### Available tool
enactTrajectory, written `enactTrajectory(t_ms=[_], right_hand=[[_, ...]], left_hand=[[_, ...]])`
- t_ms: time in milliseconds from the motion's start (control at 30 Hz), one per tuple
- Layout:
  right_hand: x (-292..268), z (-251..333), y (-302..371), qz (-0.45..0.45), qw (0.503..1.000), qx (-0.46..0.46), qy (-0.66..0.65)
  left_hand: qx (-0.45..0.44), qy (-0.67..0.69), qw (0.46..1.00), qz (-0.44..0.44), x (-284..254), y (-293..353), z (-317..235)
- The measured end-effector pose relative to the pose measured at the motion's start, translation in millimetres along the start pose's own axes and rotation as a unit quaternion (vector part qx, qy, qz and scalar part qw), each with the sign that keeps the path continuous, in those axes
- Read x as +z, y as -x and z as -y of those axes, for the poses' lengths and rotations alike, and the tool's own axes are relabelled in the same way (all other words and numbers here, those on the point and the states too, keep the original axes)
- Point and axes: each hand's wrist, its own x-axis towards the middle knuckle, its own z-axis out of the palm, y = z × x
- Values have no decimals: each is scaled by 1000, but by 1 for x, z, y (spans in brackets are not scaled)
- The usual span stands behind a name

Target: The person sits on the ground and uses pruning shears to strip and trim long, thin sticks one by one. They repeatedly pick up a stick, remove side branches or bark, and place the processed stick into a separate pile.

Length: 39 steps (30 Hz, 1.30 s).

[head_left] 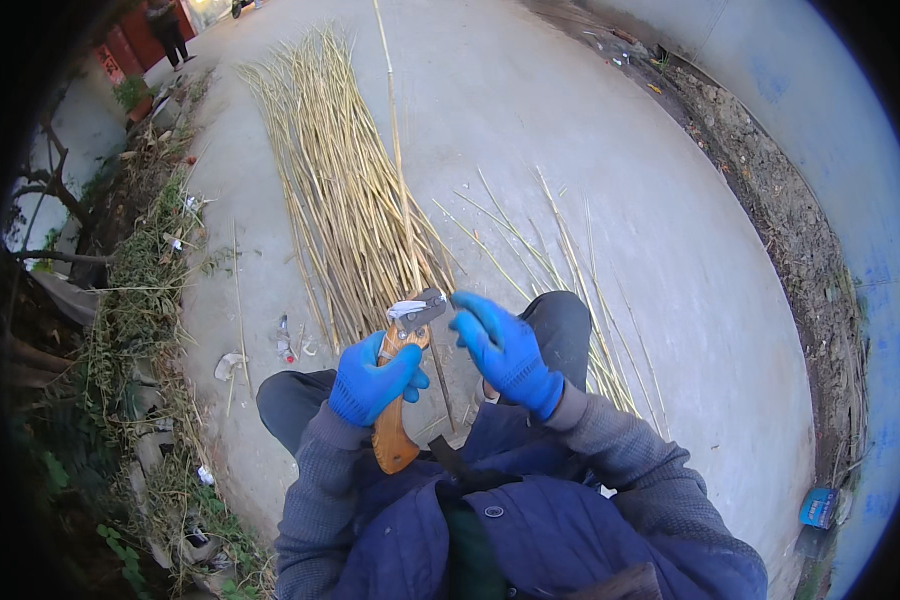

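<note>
My left hand (pixel 372 380), in a blue work glove, is wrapped round the curved wooden handle of a tool (pixel 394 440). At the tool's upper end is a grey metal head with bolts and a white wrapping (pixel 407 308). My right hand (pixel 510 352), gloved in blue too, is just right of that head. Its fingers point toward the metal, slightly apart, and nothing shows between them. One long cane (pixel 398 160) runs down the ground ahead to the tool's head; whether it touches the tool is hard to see. A big bundle of yellowish canes (pixel 345 190) is spread beyond my hands.
Several greener canes (pixel 580 270) lie to the right, running past my knee. Weeds and litter (pixel 135 330) line the left edge of the concrete, and a dirt strip (pixel 770 180) borders the right wall. A blue can (pixel 817 507) is at lower right. A person (pixel 168 30) stands far left.
</note>
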Motion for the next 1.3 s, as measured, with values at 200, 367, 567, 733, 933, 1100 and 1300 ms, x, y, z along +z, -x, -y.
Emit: enactTrajectory(t_ms=[200, 367, 567, 733, 933, 1100, 1300], right_hand=[[20, -12, 36, 118, 987, 75, -83], [22, -21, 18, 20, 956, -212, 200], [11, -22, 38, 33, 917, -251, 307], [-24, -26, 88, 194, 917, -222, 268], [-129, -20, 148, 301, 871, -174, 347], [-127, -2, 108, 314, 925, -43, 209], [-22, 29, -11, 283, 956, 49, 58]], left_hand=[[50, 25, 998, -15, 7, -12, 4], [13, 107, 994, -11, 18, -8, 23], [24, 161, 977, -141, -21, -43, 34], [161, 212, 912, -312, -165, -89, 37], [128, 278, 860, -409, -286, -88, 35], [155, 248, 893, -342, -223, -91, 27], [82, 249, 940, -217, -98, -90, 11]])
